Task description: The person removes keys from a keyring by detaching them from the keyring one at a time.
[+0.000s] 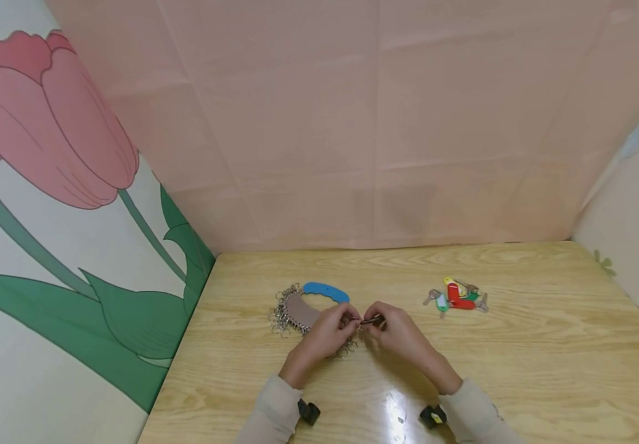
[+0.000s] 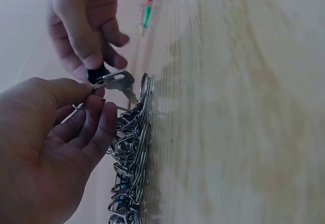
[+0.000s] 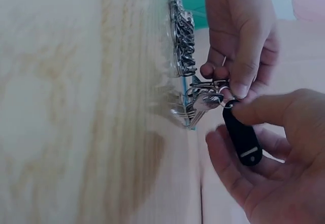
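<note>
A crescent-shaped key holder [image 1: 301, 310] with a blue handle [image 1: 326, 289] lies on the table, its curved edge lined with metal rings and clasps [image 2: 133, 153]. My left hand [image 1: 325, 333] is over its right end, pinching small metal hardware there; the fingertips partly hide which piece. Just to the right, my right hand [image 1: 399, 333] holds a black key tag [image 3: 242, 137] between thumb and fingers. A silver key [image 2: 121, 82] hangs from the tag's ring [image 3: 229, 103], between the two hands and close to the holder's clasps.
A small pile of keys with coloured tags [image 1: 458, 296], red, green and yellow, lies on the wooden table [image 1: 546, 345] to the right. Behind the table hangs a pink cloth [image 1: 374, 123]. A wall with a painted tulip [image 1: 47, 111] stands at the left.
</note>
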Demonstrator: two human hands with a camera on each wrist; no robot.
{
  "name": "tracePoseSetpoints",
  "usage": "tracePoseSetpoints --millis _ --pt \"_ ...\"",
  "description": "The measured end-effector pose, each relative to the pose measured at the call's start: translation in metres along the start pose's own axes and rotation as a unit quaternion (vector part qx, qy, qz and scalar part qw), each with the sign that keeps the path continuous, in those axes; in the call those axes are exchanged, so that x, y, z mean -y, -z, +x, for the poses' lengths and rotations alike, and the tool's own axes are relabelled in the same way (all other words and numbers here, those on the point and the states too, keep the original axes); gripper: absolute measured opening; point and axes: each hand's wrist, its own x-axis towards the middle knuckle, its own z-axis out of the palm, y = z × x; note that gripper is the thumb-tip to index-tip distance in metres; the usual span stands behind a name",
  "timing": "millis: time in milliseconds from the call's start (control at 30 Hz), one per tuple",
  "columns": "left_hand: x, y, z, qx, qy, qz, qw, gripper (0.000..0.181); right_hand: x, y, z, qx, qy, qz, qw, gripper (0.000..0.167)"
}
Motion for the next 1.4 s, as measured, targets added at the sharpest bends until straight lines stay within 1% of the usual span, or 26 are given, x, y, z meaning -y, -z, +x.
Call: tracePoseSetpoints --millis 100,233,300,333,400,533,600,700,800,933,1100,1200,1333,1400 --pt "0.0 0.0006 0.0 -0.002 -0.004 0.003 1.0 0.006 -0.0014 -0.0004 0.0006 -0.015 -0.01 0.009 0.9998 0.015" --pt "0.0008 0.0008 -0.0002 0.0 -0.009 0.0 1.0 0.006 -0.0014 -0.0009 0.0004 -0.039 -0.016 0.012 0.999 0.026" --pt "0.0013 0.0009 -0.0002 0.001 -0.01 -0.003 0.9999 0.007 -0.0009 -0.0008 -0.0002 -0.048 -0.016 0.009 0.9987 0.025" --pt "0.0014 0.0008 -0.0003 0.002 -0.01 -0.004 0.9999 0.007 -0.0007 -0.0007 -0.0004 -0.05 -0.017 0.004 0.9986 0.023" --pt "0.0017 0.001 -0.0003 0.003 -0.011 -0.006 0.9999 0.008 -0.0002 -0.0004 -0.0004 -0.045 -0.024 -0.008 0.9987 0.016" --pt "0.0034 0.001 -0.0004 0.001 -0.014 -0.01 0.9998 0.01 -0.0001 -0.001 -0.0002 -0.015 -0.035 -0.039 0.9985 0.005" --pt "0.0037 0.0011 -0.0007 0.0 -0.016 -0.014 0.9998 0.011 -0.0005 -0.002 0.0 -0.001 -0.043 -0.04 0.9983 0.002" --pt "0.0034 0.0013 -0.0014 0.003 -0.016 -0.023 0.9996 0.012 -0.0019 -0.0043 0.0001 0.015 -0.05 -0.017 0.9985 0.006" --pt "0.0041 0.0013 -0.0014 0.004 -0.016 -0.028 0.9995 0.01 -0.0035 -0.0067 0.0001 0.024 -0.039 0.011 0.9989 0.005" --pt "0.0041 0.0012 -0.0009 0.002 -0.014 -0.03 0.9994 0.009 -0.0048 -0.0084 0.0001 0.024 -0.027 0.02 0.9992 0.004" --pt "0.0036 0.0008 -0.0001 0.001 -0.011 -0.031 0.9995 0.009 -0.0058 -0.0087 0.0002 0.017 -0.052 0.026 0.9982 0.005" --pt "0.0036 0.0011 0.0004 0.006 -0.012 -0.031 0.9994 0.01 -0.0057 -0.008 0.0009 0.014 -0.071 0.043 0.9964 0.004" --pt "0.0047 0.0009 0.0001 0.013 -0.013 -0.031 0.9994 0.011 -0.0051 -0.0084 0.0008 0.012 -0.08 0.066 0.9945 0.005" --pt "0.0057 0.0004 0.0002 0.014 -0.015 -0.029 0.9994 0.011 -0.0043 -0.0085 0.0005 0.011 -0.082 0.063 0.9946 0.004"
